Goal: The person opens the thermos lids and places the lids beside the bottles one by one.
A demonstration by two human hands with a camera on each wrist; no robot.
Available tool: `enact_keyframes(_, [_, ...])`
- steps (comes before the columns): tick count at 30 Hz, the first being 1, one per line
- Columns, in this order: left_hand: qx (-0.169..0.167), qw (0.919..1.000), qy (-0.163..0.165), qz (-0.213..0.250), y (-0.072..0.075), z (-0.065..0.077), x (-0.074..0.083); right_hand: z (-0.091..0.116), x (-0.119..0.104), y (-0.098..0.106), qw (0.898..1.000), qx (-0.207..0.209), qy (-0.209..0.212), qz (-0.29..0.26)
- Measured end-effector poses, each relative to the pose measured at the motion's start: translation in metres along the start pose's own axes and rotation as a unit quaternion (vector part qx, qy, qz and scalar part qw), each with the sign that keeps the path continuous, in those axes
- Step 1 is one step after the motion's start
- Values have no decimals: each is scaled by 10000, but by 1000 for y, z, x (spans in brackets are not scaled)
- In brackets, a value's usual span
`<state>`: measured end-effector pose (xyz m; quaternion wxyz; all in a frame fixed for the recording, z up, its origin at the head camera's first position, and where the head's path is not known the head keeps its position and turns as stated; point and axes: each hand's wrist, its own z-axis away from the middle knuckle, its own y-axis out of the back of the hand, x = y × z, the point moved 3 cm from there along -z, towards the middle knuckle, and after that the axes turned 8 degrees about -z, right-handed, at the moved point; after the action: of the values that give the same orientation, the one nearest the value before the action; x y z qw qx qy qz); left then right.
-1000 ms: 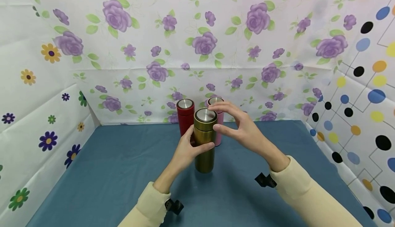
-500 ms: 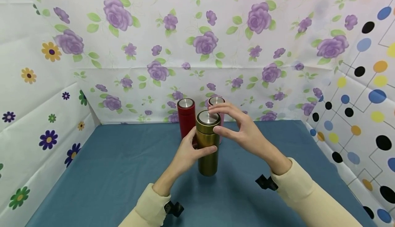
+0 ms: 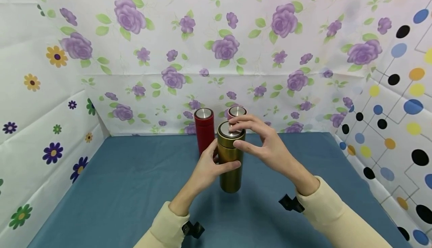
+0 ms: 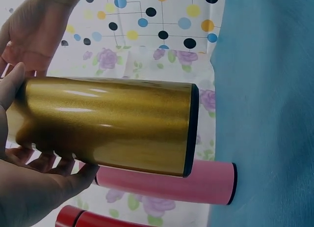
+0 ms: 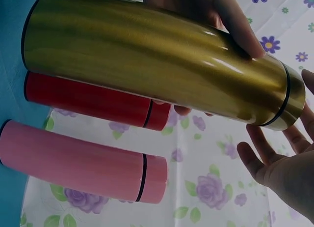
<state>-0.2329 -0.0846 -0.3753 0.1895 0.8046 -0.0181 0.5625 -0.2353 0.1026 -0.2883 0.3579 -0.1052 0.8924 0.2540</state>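
Note:
My left hand (image 3: pixel 206 171) grips the body of a gold thermos bottle (image 3: pixel 231 175), thumb across its front and fingers behind. The bottle is nearly upright, with a black base edge (image 4: pixel 192 133) and a silver-topped lid (image 3: pixel 227 142). My right hand (image 3: pixel 270 147) curves its fingers loosely around that lid, thumb at the near side and fingers over the top. In the right wrist view, several bent fingertips (image 5: pixel 256 138) lie right by the black seam ring (image 5: pixel 282 101). A red thermos (image 3: pixel 204 132) stands behind to the left; a pink thermos (image 5: pixel 83 160) is behind to the right, mostly hidden in the head view.
A blue cloth (image 3: pixel 141 188) covers the table. A floral sheet (image 3: pixel 189 53) hangs at the back, with a daisy-print sheet (image 3: pixel 44 128) on the left and a dotted sheet (image 3: pixel 388 113) on the right. Black wrist cameras (image 3: pixel 291 203) sit at the cuffs.
The gold thermos has shifted slightly right and towards me in my left hand. My right hand has stayed at the lid, its fingers reaching a little further over the top.

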Motion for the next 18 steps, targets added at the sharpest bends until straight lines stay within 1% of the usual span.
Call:
enact_keyframes(8, [7, 9999, 116, -54, -3, 1, 3, 1, 1, -4, 9996, 208, 77, -163])
enact_keyframes(12, [38, 9999, 126, -55, -3, 1, 3, 1, 3, -8, 9993, 347, 169, -17])
enact_keyframes(18, [135, 9998, 148, -70, -3, 3, 1, -1, 5, -14, 9985, 429, 303, 164])
